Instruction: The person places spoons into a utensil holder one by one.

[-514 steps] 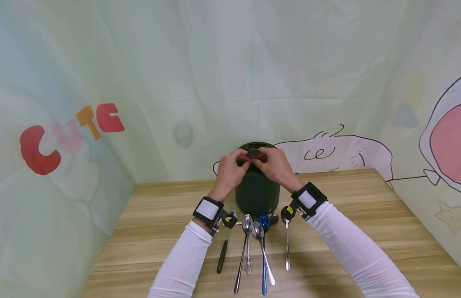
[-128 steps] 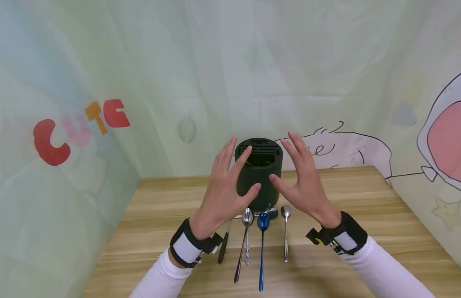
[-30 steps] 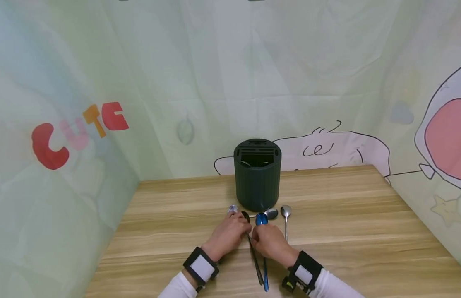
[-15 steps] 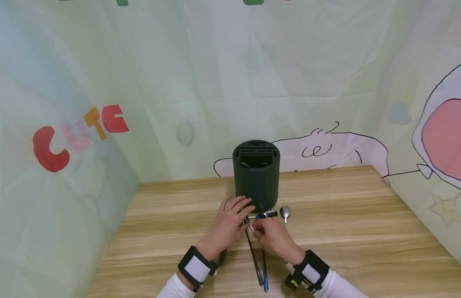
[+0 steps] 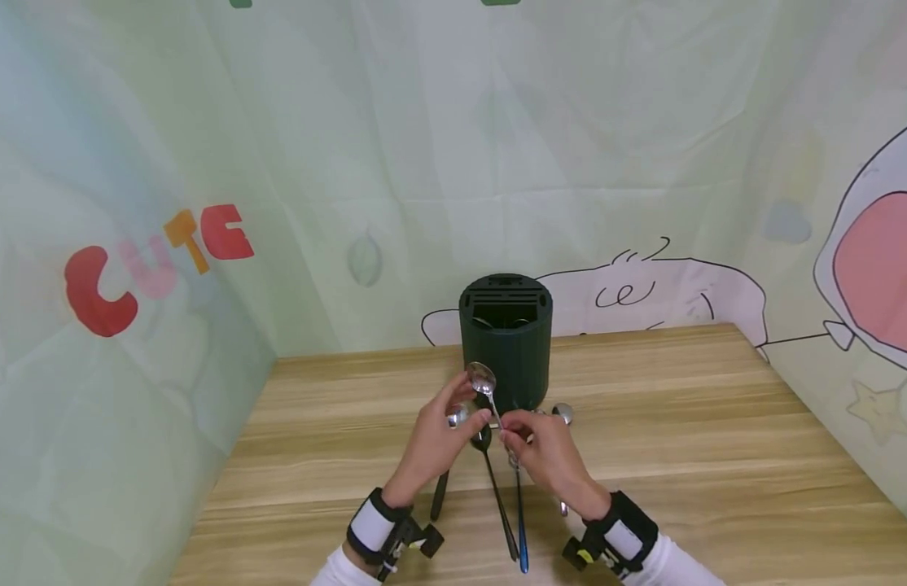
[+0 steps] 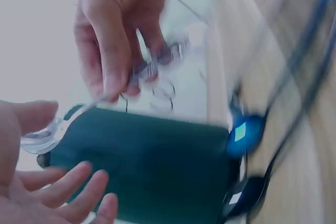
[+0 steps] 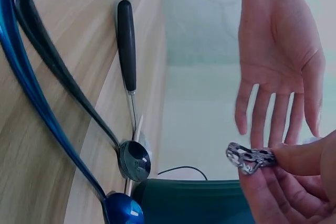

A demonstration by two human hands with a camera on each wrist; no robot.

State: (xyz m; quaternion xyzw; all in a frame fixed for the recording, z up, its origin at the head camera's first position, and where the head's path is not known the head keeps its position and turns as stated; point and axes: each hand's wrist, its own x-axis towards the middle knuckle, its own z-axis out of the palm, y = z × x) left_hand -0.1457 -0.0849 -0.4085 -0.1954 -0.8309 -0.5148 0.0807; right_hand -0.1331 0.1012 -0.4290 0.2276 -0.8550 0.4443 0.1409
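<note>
Your right hand [image 5: 545, 456] pinches the silver spoon [image 5: 486, 391] by its handle, up off the table [image 5: 717, 456] — right in front of the dark pot [image 5: 506, 342]. Your left hand [image 5: 439, 443] is open, fingers touching the spoon's bowl.

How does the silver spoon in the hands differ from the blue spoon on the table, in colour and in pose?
The silver spoon is plain bright metal; the blue spoon is glossy blue. The silver spoon is lifted off the wooden table, its bowl raised before the dark holder; the blue spoon lies flat. The right hand pinches the silver spoon's ornate handle, the left hand open beside its bowl; no hand grips the blue spoon. Both are slim, long-handled spoons.
</note>
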